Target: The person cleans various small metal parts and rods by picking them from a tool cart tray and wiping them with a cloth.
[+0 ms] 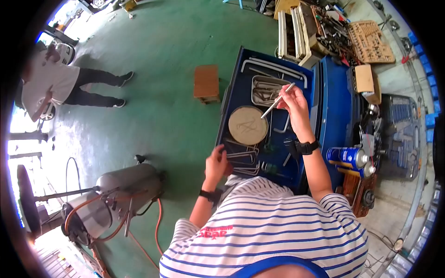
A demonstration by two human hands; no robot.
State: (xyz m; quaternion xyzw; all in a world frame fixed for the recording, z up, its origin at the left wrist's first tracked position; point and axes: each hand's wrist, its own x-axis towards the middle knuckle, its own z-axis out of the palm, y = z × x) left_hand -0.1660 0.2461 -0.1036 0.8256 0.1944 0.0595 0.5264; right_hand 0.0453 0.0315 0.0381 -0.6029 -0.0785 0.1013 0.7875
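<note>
Head view: the two hands are well apart. The right hand [295, 103] is closed around the task's thing, a slim metal rod [277, 101], which slants down and left from its fingers, the lower end over the edge of a round disc [248, 125]. Just left of that hand is a metal tray [253, 91] of metal pieces, inside a blue drawer [240, 95]. The left hand [216, 164] is by the drawer's near-left edge, bent metal bars [254, 155] just to its right; whether it grips anything, I cannot tell.
</note>
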